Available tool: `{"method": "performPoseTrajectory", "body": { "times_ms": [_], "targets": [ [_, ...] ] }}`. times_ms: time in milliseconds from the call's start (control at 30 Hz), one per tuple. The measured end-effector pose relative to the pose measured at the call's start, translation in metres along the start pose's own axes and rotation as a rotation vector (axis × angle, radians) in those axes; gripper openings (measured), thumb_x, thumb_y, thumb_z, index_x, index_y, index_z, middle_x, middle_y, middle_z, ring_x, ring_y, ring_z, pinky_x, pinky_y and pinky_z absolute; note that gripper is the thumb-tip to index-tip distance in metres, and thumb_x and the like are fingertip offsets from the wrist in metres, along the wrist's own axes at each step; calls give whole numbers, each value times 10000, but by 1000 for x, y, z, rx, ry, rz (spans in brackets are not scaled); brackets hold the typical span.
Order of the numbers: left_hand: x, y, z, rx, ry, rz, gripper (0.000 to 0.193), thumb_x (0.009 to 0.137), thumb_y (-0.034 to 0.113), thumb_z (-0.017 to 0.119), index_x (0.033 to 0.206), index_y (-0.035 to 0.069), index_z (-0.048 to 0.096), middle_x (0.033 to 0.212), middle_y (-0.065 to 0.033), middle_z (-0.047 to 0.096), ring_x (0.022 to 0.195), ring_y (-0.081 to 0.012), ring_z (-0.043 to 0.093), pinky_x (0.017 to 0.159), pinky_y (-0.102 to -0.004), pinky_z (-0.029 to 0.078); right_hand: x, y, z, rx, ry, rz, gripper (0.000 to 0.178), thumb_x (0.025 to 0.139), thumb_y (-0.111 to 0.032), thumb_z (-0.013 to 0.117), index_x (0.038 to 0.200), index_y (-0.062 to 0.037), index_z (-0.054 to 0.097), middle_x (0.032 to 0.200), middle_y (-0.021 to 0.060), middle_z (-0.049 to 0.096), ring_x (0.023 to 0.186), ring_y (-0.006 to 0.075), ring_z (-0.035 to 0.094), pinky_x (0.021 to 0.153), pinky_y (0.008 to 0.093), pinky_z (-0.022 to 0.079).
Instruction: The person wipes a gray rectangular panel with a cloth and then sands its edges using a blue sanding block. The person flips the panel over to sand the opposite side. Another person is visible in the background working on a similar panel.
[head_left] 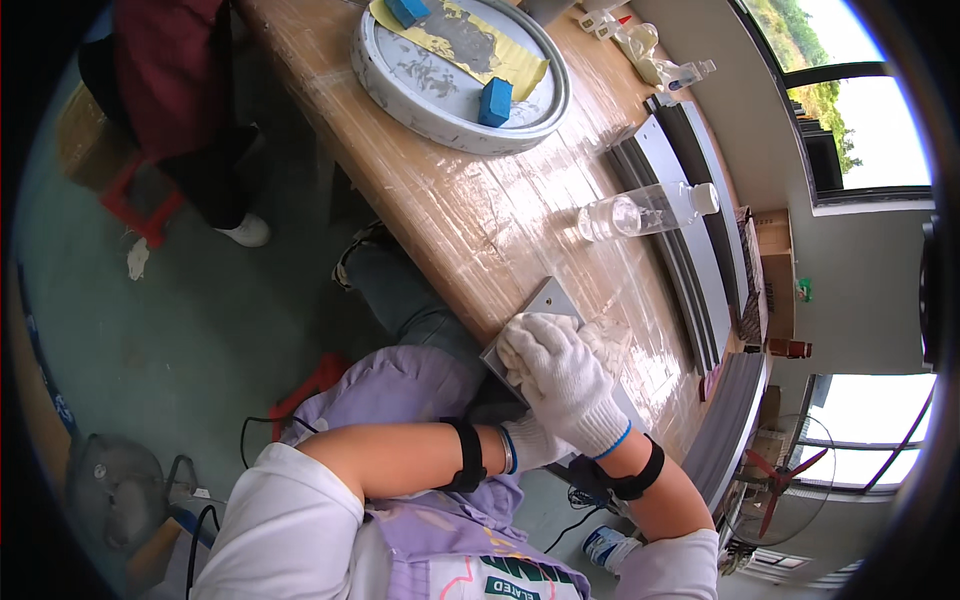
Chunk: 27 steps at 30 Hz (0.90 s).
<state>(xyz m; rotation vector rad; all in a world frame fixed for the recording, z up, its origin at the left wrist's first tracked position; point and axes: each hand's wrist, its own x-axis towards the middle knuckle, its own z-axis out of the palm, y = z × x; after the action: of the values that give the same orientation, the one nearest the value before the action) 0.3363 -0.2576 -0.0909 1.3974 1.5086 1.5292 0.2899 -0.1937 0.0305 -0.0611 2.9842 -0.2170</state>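
Note:
My right hand, in a white knitted glove with a blue cuff edge, presses down on a crumpled off-white cloth. Its fingers are bent over the cloth. Under the cloth lies a flat grey panel with a small hole near its far end, at the table's near edge. My left hand, gloved the same way, is beside the panel's near side, below my right wrist. The right hand and the panel hide its fingers.
On the plastic-covered table, a clear bottle lies beyond the panel. Long grey panels are stacked at the right. A round white lid carries yellow sandpaper and blue blocks. Another person is at the left.

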Motion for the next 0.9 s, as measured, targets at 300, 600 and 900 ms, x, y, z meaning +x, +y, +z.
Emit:
{"method": "performPoseTrajectory", "body": {
  "times_ms": [300,600,900],
  "targets": [
    [-8,0,-9,28,-21,1,574,914,323,649,1383,56,452,1106,-180,663,980,-359,676,864,-423,531,-7,-21,-3,50,-80,-145,374,810,-114,565,1182,-126,608,1144,98,561,1012,282,596,862,372,503],
    [-9,-2,-8,53,-16,11,591,929,318,625,1415,58,411,1100,-170,668,977,-349,678,871,-422,527,-2,-17,0,127,-89,-200,363,798,-119,561,1153,-73,615,1168,99,559,1027,287,594,892,377,493],
    [9,-4,21,363,261,156,608,943,313,600,1447,59,371,1093,-159,673,974,-340,680,877,-421,523,33,34,-15,200,22,188,382,775,-104,601,1157,-102,614,1131,97,599,1075,307,588,894,379,484]
  ]
}}
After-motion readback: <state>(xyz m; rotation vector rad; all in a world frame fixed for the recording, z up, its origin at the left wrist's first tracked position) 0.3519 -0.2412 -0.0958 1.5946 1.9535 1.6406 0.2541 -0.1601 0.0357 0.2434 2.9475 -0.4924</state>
